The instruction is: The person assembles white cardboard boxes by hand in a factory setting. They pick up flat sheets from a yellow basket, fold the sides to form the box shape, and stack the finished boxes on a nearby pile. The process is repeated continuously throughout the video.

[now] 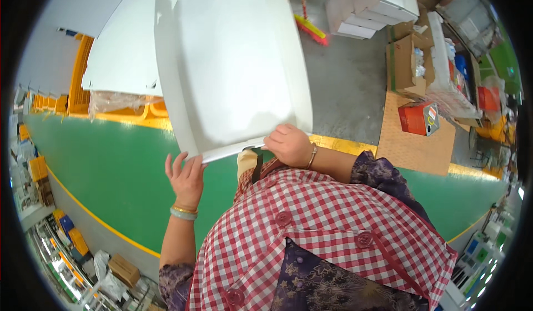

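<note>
Obs.: an open white tray [239, 78], apparently cardboard, filled the upper centre of the frame, its low walls raised and its lower edge turned toward the person. The right hand [290, 144], at centre, had its fingers curled over that lower wall, gripping it; its thumb was hidden. The left hand [187, 180], lower left of centre, met the tray's lower-left corner with fingers loosely spread; whether they pinched the wall or merely touched it could not be told.

Risks (judged): the left contact looked slight, so a slip there could have let the tray twist about the right hand's hold. The thin wall could have creased or sprung open at the corner if pressed unevenly. The upper end overlapped the white sheets [122, 44] at upper left in the view; whether these bore it was unclear. If not, its length would have made it droop and load the gripped wall. A sideways swing could also have caught the yellow crate [80, 72] at far left, or snagged the loose clear plastic film [111, 103] beneath the sheets.
</note>
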{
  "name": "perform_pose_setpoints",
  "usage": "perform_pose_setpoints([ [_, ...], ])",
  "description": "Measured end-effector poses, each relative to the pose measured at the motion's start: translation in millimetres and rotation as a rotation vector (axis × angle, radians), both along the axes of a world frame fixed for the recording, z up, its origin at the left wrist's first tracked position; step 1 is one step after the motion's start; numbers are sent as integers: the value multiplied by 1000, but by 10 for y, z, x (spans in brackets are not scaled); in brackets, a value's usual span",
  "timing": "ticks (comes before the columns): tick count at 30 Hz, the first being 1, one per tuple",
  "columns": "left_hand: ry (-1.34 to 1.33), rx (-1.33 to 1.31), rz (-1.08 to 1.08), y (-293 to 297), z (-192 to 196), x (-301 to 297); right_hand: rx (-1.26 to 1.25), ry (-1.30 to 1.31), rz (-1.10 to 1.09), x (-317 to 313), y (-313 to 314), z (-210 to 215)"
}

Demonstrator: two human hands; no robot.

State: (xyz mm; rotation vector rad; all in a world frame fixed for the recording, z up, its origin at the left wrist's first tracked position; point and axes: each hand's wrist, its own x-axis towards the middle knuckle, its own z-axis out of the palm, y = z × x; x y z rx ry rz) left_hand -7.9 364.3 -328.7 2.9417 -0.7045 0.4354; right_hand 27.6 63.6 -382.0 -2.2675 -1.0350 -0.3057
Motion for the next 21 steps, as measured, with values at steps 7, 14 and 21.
perform_pose_setpoints([
  [7, 132, -123, -130, -12, -85, 163, -88, -3, -41, 169, -186, -26],
  [14, 145, -263, -509, -323, -81, 274, -60, 597, -337, 438, -169, 675],
  [21, 347, -240, -950, -484, -432, 467, -123, 593, -507, 1306, 1712, 937],
])
